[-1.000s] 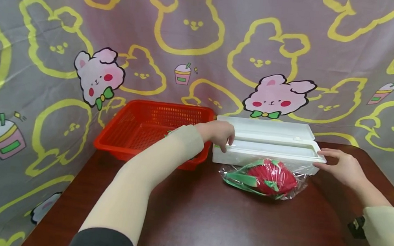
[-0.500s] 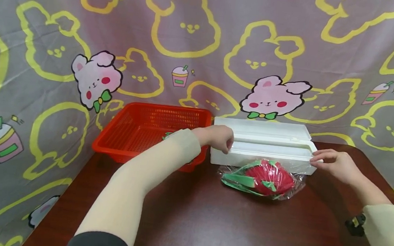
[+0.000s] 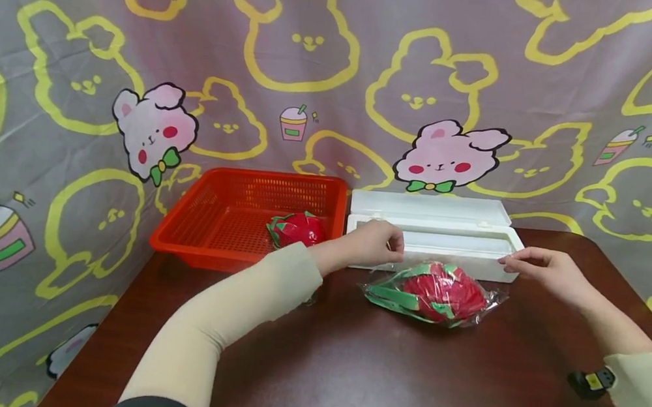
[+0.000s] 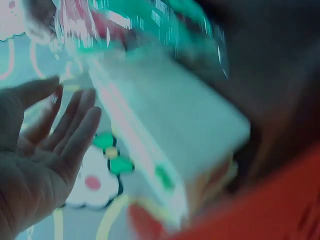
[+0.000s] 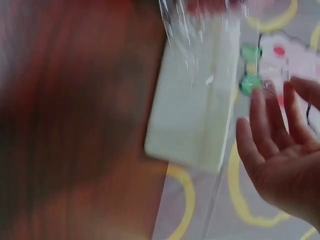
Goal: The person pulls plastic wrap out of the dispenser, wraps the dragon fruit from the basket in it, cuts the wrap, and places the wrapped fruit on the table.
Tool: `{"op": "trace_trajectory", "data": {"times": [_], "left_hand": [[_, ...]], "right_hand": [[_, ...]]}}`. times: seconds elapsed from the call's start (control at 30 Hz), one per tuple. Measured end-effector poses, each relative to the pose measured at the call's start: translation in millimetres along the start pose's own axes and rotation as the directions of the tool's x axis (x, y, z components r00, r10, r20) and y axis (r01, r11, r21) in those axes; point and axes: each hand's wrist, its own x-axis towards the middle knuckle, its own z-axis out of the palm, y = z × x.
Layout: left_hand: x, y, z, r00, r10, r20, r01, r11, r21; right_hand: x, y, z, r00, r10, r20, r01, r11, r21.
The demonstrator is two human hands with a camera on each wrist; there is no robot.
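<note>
Bunny-print curtain (image 3: 328, 53) behind, dark brown table (image 3: 380, 379) below, and head view has the white box (image 3: 431, 208) centre stage, lid tipped back! Left hand (image 3: 375, 243) and right hand (image 3: 552, 274) pinch clear film (image 3: 445, 250) at its near side. One wrapped dragon fruit (image 3: 447, 295) lies just in front of the box; a second dragon fruit (image 3: 298, 228) sits in the red basket (image 3: 191, 253) to its left. Left wrist view, blurred: narrow grip, beside the box. Right wrist view: fingertips together, film gleaming over the box.
</note>
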Motion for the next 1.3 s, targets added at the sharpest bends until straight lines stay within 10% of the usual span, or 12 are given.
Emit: {"op": "trace_trajectory", "data": {"times": [0.3,0.6,0.83,1.3], "left_hand": [[-2.6,8.7,48.4,0.995,0.000,-0.100,-0.014,0.990,-0.143],[-2.4,5.6,60.5,0.992,-0.021,-0.127,-0.004,0.982,-0.189],[-3.2,6.6,72.4,0.966,0.071,-0.247,-0.090,0.994,-0.064],[-5.2,0.7,72.7,0.963,0.163,-0.217,-0.188,0.977,-0.101]], "right_hand": [[-13.2,-22,28,0.995,-0.038,-0.090,0.044,0.997,0.066],[-17.1,-31,52,0.975,-0.209,-0.072,0.215,0.972,0.092],[-20.3,-32,70,0.934,-0.352,-0.055,0.356,0.925,0.130],[-24.1,-35,70,0.920,-0.388,-0.063,0.392,0.918,0.061]]}}
